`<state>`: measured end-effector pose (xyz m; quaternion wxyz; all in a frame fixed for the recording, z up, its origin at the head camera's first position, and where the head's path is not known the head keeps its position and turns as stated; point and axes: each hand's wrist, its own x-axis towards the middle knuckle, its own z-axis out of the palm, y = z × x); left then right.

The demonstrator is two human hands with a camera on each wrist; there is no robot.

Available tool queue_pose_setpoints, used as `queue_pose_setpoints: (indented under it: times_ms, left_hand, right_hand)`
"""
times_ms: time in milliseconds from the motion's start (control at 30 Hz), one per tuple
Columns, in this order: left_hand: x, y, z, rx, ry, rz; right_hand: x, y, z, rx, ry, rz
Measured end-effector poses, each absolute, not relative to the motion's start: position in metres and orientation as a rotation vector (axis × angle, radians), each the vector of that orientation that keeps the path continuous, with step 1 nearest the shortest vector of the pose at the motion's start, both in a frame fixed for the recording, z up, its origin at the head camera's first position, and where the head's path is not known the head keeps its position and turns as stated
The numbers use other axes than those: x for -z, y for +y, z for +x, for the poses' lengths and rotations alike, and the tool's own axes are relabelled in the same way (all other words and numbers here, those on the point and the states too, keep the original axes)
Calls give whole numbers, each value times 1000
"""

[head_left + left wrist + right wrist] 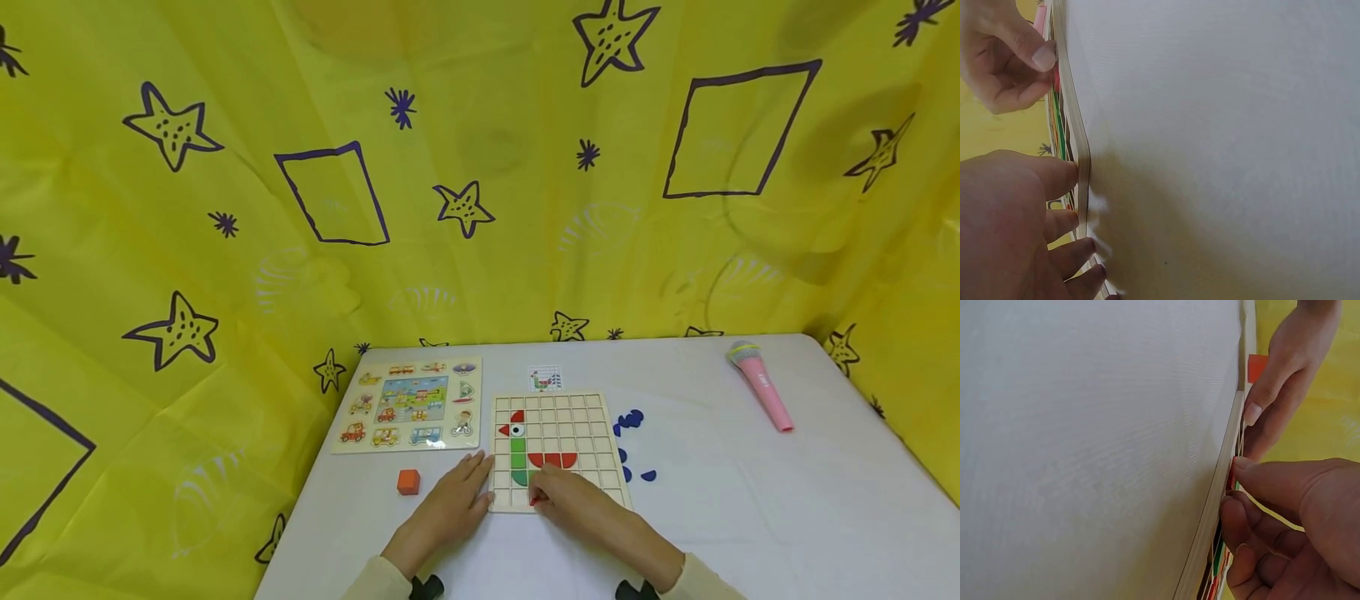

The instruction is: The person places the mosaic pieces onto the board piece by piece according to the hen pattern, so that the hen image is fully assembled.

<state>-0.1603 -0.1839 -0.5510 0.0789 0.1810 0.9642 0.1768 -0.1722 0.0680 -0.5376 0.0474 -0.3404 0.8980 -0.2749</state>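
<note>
A wooden grid board (592,492) lies on the white table with coloured pieces set in its squares. They form a bird shape: a red quarter piece (517,416), a white eye tile (517,430), green squares (518,452) and a row of red half-round pieces (552,460). My right hand (573,498) is over the lower part of the board, thumb and fingertips pinching a small red piece (1232,474) near the front edge. Its exact shape is hidden by the fingers. My left hand (453,497) rests at the board's left edge, fingers extended, fingertips and thumb touching the rim.
Several loose blue pieces (648,476) lie right of the board. A small pattern card (544,378) sits behind it. On the left are a picture puzzle board (352,447) and an orange cube (408,482). A pink microphone (765,392) lies at the far right.
</note>
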Motion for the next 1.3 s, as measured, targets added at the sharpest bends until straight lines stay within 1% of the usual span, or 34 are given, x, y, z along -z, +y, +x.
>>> queue_pose_setpoints:
  times_ms: [233,500,733,833,1000,1133,1300]
  left_hand:
    - [551,-183,-160,-529,2877,527]
    - [553,-183,-160,-531,2880,536]
    - [550,-182,-160,-531,2873,525]
    - [549,-181,-159,-532,2870,521]
    - [548,-182,-160,-539,2866,506]
    - [550,-182,-160,-539,2864,502]
    - [551,-183,-160,-531,2869,506]
  right_hand:
    - [538,65,-173,829,2755,-959]
    - [539,66,-173,786,2792,-1059]
    - [536,67,-172,761,2817,-1081]
    - [531,71,-175,789,2818,-1027]
    - [521,87,-193,833,2850,-815]
    - [515,110,-212,852,2888,-651]
    - [517,142,-232,830,2931,-581]
